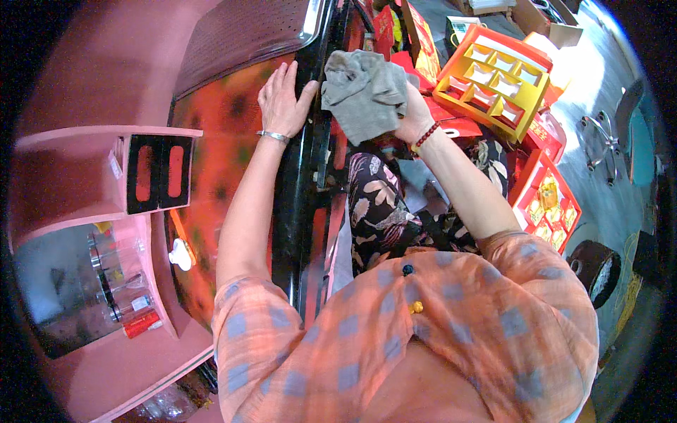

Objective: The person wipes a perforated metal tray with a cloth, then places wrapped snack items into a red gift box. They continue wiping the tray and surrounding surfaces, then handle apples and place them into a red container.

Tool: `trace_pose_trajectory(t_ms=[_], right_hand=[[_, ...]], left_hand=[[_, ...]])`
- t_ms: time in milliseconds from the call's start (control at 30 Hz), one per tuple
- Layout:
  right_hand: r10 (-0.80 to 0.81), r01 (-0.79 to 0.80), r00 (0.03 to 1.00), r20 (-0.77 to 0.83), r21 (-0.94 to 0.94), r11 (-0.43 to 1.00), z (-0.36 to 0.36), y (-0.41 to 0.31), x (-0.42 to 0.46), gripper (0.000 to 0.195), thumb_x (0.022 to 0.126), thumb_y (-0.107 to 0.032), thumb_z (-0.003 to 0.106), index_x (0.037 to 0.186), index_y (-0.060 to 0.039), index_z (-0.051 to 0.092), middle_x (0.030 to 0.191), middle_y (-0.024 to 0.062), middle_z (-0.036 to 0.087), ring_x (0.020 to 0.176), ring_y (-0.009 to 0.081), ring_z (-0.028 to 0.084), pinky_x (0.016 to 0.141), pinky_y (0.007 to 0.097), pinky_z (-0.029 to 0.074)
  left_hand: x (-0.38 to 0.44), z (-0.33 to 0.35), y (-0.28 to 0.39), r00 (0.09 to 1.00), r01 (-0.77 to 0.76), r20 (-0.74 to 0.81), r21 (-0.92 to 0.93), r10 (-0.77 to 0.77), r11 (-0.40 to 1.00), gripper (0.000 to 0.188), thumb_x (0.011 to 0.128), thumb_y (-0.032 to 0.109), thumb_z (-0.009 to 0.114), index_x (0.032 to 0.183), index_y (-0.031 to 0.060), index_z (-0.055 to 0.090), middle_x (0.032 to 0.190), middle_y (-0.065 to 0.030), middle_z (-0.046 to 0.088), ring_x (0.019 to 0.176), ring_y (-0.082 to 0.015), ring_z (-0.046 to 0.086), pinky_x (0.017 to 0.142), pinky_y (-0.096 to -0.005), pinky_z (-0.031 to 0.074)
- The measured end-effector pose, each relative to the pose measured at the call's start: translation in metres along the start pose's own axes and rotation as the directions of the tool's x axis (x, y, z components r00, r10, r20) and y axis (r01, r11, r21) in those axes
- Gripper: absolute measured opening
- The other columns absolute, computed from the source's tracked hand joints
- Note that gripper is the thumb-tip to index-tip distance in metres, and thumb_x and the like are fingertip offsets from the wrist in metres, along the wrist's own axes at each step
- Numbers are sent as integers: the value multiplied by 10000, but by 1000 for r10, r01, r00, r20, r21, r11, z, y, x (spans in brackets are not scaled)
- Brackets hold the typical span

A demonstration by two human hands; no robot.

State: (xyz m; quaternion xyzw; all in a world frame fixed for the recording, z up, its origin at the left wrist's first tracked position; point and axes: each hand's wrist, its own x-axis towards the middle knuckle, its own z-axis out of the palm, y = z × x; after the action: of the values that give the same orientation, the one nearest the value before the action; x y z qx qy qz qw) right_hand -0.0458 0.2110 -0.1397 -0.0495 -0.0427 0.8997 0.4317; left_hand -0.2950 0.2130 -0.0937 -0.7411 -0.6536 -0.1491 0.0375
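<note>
A crumpled grey cloth is gripped at its right side by my right hand, whose fingers are partly hidden behind it. The cloth hangs over the glossy black edge of a furniture piece with an orange-red mottled surface. On that surface, close to the black edge, my left hand lies palm down with its thumb spread. It holds nothing. A red bead bracelet circles my right wrist, and a silver bangle circles the left.
To the right are a yellow-and-red compartment box, a red gift box with gold contents and a dark round bin. A chair's metal base stands on the floor. Pink shelving is at left; a dark perforated panel lies ahead.
</note>
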Motion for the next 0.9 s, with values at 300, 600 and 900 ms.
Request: trace_pose_trajectory(t_ms=[300,600,900], right_hand=[[29,-102,956,291,239,966,-56,-11,-45,578,1012,-493,391,1422,-95,478,1466,115,497,1331,297,487,1140,484,360],[-23,28,991,-135,33,999,-55,-44,-88,470,1010,-337,510,1413,-96,490,1387,99,570,1256,252,560,1036,405,488],[-88,111,994,68,-533,839,-11,-72,-124,427,849,-18,543,1276,-27,561,1283,82,592,1185,176,563,1019,329,448]], left_hand=[[3,-29,93,948,240,318,-700,-7,672,733,913,507,651,1392,-24,490,1297,-178,611,1212,-230,566,1025,-326,431],[-21,-23,143,838,544,540,-819,-75,182,667,909,494,657,1389,64,485,1277,-75,605,1154,-175,568,948,-365,470],[-26,8,144,841,497,521,-851,-147,-171,261,831,51,608,1083,10,662,1041,-69,696,949,-170,658,868,-305,510]])
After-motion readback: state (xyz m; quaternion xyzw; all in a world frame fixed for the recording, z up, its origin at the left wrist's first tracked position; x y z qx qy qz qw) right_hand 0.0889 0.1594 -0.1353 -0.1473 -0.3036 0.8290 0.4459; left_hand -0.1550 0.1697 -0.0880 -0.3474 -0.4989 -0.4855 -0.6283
